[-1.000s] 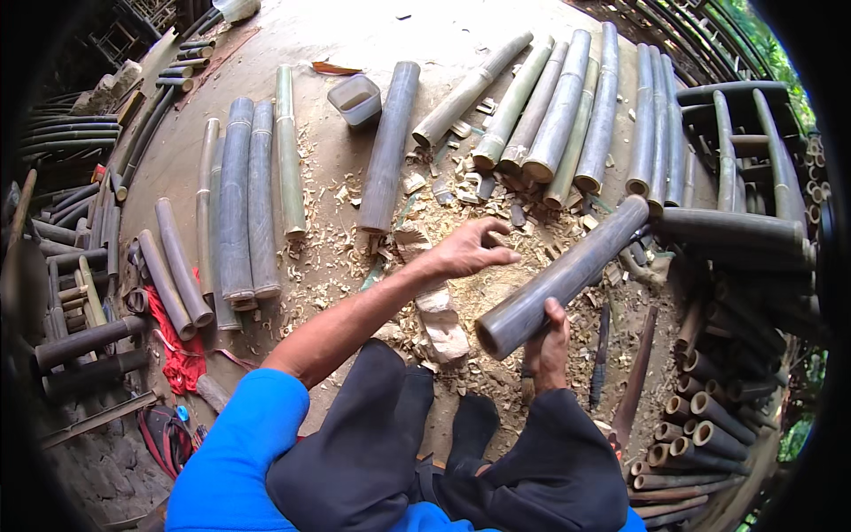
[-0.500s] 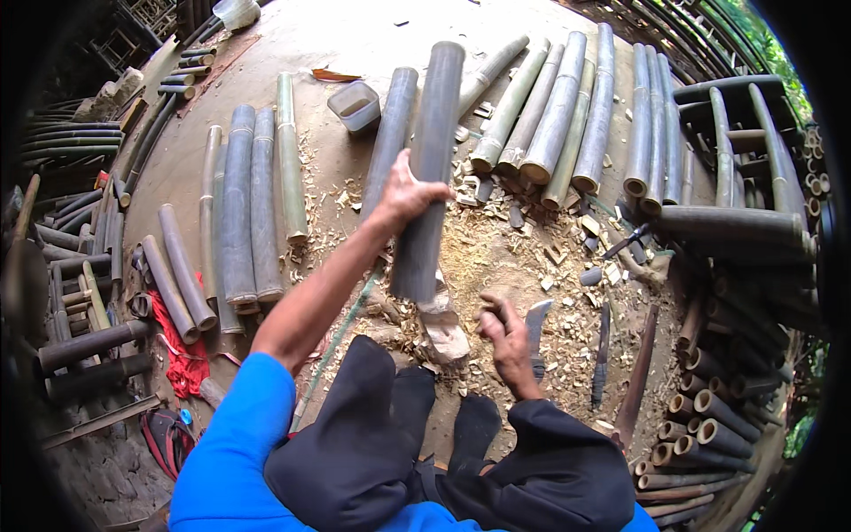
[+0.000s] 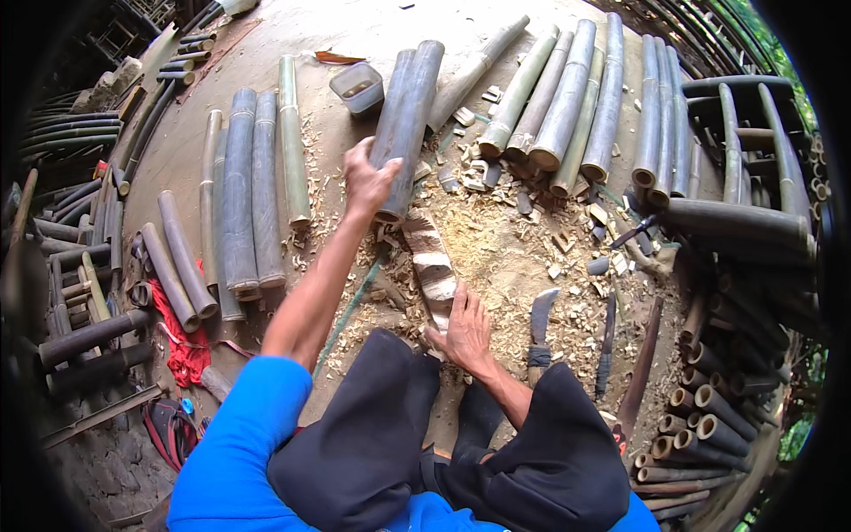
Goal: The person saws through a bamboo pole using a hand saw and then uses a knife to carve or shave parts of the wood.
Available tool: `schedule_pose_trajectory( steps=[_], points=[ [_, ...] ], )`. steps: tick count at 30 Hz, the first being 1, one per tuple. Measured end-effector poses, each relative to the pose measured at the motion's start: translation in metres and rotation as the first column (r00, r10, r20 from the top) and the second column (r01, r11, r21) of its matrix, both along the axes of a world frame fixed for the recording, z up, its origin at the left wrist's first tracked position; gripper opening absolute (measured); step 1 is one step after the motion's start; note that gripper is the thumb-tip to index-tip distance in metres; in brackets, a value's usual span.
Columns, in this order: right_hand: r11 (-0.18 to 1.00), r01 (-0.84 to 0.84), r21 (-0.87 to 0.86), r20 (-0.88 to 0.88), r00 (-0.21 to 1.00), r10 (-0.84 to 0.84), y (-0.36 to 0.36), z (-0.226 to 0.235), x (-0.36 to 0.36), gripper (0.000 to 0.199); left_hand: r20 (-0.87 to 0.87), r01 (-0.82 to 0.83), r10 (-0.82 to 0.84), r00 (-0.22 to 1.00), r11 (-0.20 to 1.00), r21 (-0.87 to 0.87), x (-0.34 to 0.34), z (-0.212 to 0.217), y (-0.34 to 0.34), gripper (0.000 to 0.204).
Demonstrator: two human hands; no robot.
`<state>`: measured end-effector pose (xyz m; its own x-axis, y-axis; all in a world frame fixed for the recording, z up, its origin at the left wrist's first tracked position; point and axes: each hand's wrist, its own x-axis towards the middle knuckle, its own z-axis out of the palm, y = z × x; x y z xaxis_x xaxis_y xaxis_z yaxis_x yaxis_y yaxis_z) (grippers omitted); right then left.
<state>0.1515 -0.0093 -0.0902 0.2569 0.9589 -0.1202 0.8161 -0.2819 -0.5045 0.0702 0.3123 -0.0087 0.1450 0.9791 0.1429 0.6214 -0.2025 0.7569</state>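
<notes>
Now left hand closed on bamboo pole, right hand open.

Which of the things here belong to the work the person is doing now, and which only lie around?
In the work:
- left hand gripping the dark bamboo pole
- right hand resting on the chopping block
- big knife lying beside that hand

Only lying around:
- grey plastic tub
- red cloth
- row of green bamboo poles
- cut poles at the left
</notes>
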Motion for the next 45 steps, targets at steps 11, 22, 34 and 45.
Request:
schedule_pose_trajectory(
  steps=[11,22,34,45],
  points=[
    [0.917,0.343,0.204,-0.118,0.938,-0.325,-0.059,0.031,0.019,0.109,0.599,0.331,0.674,0.432,0.499,-0.801,-0.089,-0.037,-0.09,0.109],
    [0.914,0.377,-0.146,0.227,0.913,-0.34,-0.104,0.035,0.104,0.057,0.555,-0.124,0.674,0.487,0.682,-0.721,-0.034,-0.105,-0.037,0.078],
    [0.718,0.673,0.178,-0.015,0.731,-0.682,-0.158,0.022,0.157,0.049,0.377,-0.27,0.568,0.732,0.75,-0.604,-0.08,-0.119,-0.07,0.095],
    [0.699,0.707,-0.109,0.418,0.671,-0.613,-0.206,0.019,0.266,0.064,0.392,-0.199,0.505,0.769,0.772,-0.604,-0.098,-0.081,-0.058,0.105]
  ],
)
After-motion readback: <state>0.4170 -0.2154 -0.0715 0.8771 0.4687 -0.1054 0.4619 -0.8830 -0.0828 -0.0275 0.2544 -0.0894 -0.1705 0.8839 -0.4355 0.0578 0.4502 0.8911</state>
